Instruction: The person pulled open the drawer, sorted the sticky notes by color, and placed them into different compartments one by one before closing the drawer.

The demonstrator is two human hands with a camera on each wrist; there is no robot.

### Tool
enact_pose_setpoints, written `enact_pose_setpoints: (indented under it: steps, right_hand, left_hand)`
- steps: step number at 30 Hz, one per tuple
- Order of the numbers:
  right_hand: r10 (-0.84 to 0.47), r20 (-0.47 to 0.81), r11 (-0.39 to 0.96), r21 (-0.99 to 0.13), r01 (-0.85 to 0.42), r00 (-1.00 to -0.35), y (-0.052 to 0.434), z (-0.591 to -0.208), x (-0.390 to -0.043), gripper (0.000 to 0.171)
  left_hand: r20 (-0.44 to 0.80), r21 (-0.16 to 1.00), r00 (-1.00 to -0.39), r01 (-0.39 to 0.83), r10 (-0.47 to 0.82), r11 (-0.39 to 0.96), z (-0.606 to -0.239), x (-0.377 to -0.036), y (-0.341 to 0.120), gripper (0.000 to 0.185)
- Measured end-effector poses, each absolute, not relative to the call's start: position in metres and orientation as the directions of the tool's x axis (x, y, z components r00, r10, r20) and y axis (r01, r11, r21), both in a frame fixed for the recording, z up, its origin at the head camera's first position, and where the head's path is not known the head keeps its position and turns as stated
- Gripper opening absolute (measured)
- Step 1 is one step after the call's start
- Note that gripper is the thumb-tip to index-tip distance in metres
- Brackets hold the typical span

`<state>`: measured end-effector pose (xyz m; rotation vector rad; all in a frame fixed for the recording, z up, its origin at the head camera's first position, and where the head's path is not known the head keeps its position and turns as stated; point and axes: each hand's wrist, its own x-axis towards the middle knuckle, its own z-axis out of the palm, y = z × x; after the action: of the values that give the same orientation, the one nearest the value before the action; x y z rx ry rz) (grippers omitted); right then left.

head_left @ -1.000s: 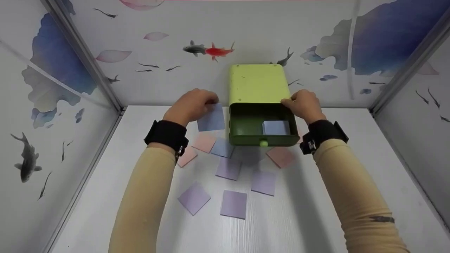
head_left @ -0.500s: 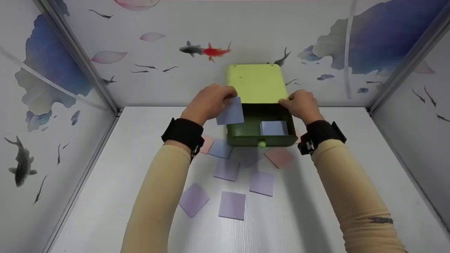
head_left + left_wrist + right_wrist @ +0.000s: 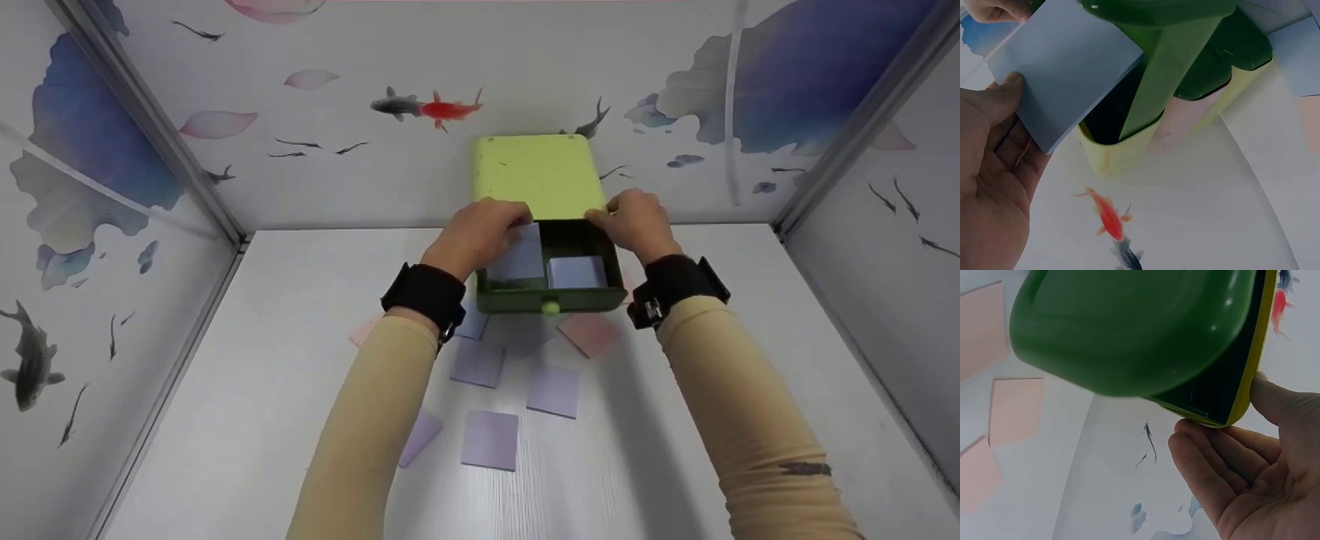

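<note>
Two hands work at a small green drawer box (image 3: pixel 536 169) that stands against the back wall of the white table (image 3: pixel 247 390). The drawer (image 3: pixel 551 300) is pulled out toward the person, and it has a small round knob (image 3: pixel 551 307) in front.

The left hand (image 3: pixel 480 232) pinches a pale blue paper square (image 3: pixel 519 255) and holds it over the left part of the open drawer. In the left wrist view the thumb (image 3: pixel 994 98) presses on the upper face of the blue square (image 3: pixel 1064 67) near its edge, and the other fingers lie under it, so they are mostly hidden. The square is tilted, with its lower edge inside the drawer opening, but I cannot tell if it touches the bottom.

The right hand (image 3: pixel 634 221) rests on the right front corner of the box, where the yellow-green shell meets the drawer. In the right wrist view its fingers (image 3: pixel 1207 472) are gently curved and close together under the shell's edge, and the thumb (image 3: pixel 1286 402) touches the side; they seem to steady the box more than to grip it.

Another pale blue square (image 3: pixel 576 271) lies flat in the right part of the drawer.

On the table in front of the drawer more squares are scattered: a pink one (image 3: pixel 589 334) just under the drawer's right side, and several lilac ones (image 3: pixel 553 391) nearer to the person, some partly covered by the left forearm (image 3: pixel 360 442).
</note>
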<state>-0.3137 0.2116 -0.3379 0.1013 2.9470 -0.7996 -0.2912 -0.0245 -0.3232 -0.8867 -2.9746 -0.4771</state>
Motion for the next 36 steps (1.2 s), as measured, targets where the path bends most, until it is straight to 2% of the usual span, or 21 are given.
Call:
enact_pose_setpoints:
  steps: [7,15,24,36]
  right_hand:
    - [0.022,-0.050,0.864,-0.502,0.045,-0.998,0.214,-0.339,-0.313,0.045]
    - [0.036,-0.081,0.874,-0.482,0.070,-0.996,0.213,-0.338,-0.314,0.049]
    - [0.037,-0.077,0.865,-0.496,0.070,-0.996,0.211,-0.339,-0.313,0.047]
    - [0.024,-0.057,0.874,-0.484,0.048,-0.998,0.214,-0.339,-0.312,0.046]
  left_hand:
    - [0.002,0.278,-0.844,0.516,0.537,0.810,-0.340,-0.295,-0.012,0.024]
    - [-0.079,0.316,-0.849,0.476,0.523,0.821,-0.353,-0.294,-0.007,0.028]
    - [-0.093,0.347,-0.858,0.448,0.506,0.824,-0.368,-0.297,-0.006,0.035]
    - [-0.093,0.326,-0.862,0.447,0.499,0.833,-0.374,-0.298,-0.004,0.036]
